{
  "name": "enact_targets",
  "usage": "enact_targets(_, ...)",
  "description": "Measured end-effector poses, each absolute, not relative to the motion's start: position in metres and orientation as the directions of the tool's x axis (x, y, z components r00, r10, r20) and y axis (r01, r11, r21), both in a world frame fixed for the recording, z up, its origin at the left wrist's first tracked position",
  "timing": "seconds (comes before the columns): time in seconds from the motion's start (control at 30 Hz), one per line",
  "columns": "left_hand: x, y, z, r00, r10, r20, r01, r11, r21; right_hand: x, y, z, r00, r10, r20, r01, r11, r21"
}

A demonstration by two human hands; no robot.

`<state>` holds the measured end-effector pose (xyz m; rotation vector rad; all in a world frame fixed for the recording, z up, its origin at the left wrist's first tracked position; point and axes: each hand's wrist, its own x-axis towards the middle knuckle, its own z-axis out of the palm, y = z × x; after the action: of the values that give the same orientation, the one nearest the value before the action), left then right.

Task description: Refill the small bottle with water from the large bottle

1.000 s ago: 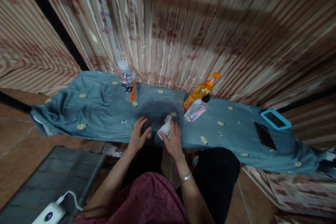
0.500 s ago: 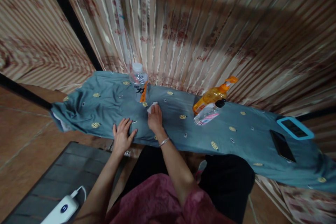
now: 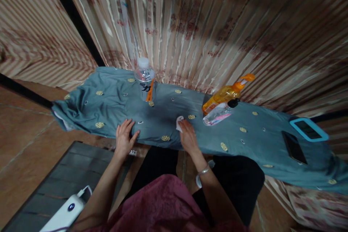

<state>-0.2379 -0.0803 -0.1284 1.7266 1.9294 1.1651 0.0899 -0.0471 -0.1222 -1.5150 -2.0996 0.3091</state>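
Note:
My right hand is closed on a small white tissue, pressed to the blue-green pineapple-print cloth over a narrow bench. Fingers spread, my left hand rests flat on the cloth's near edge and holds nothing. Behind the hands stands a clear plastic bottle with a white cap and a grey and orange label. To the right of my right hand are an orange pump bottle and a small clear bottle with a black cap.
At the right end lie a black phone and a blue-framed device with a dark screen. A white power bank with a cable sits on a dark slatted surface at lower left. A pleated curtain hangs behind the bench.
My right hand has slid to the right along the cloth with the tissue, away from the clear bottle and nearer the pump bottle. My left hand has stayed put. The view has shifted slightly.

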Motion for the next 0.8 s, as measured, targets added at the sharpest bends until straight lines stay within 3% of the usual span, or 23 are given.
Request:
enact_targets(0.1, -0.239, -0.103, -0.132, -0.32, 0.903, 0.287, 0.616, -0.032, 0.787, 0.124, -0.051, -0.129, -0.112, 0.948, 0.298, 0.846, 0.249, -0.472)
enact_targets(0.17, -0.232, -0.123, -0.138, -0.425, 0.883, 0.2, 0.5, 0.044, 0.865, 0.128, -0.051, -0.134, -0.076, 0.949, 0.304, 0.852, 0.221, -0.475)
enact_targets(0.27, -0.207, -0.143, -0.148, -0.534, 0.82, -0.206, 0.043, 0.27, 0.962, 0.12, -0.048, -0.142, -0.047, 0.948, 0.313, 0.851, 0.203, -0.484)
enact_targets(0.33, -0.184, -0.142, -0.149, -0.475, 0.704, -0.528, -0.364, 0.389, 0.846, 0.114, -0.046, -0.144, -0.032, 0.947, 0.319, 0.85, 0.194, -0.49)
enact_targets(0.4, -0.162, -0.13, -0.144, -0.356, 0.651, -0.67, -0.602, 0.389, 0.698, 0.11, -0.045, -0.145, -0.021, 0.946, 0.324, 0.85, 0.187, -0.493)
enact_targets(0.67, -0.128, -0.114, -0.109, -0.16, 0.68, -0.715, -0.774, 0.363, 0.519, 0.11, -0.048, -0.141, 0.004, 0.947, 0.32, 0.851, 0.165, -0.499)
enact_targets(0.8, -0.122, -0.116, -0.098, -0.133, 0.68, -0.721, -0.785, 0.372, 0.496, 0.108, -0.049, -0.14, 0.007, 0.947, 0.322, 0.851, 0.163, -0.499)
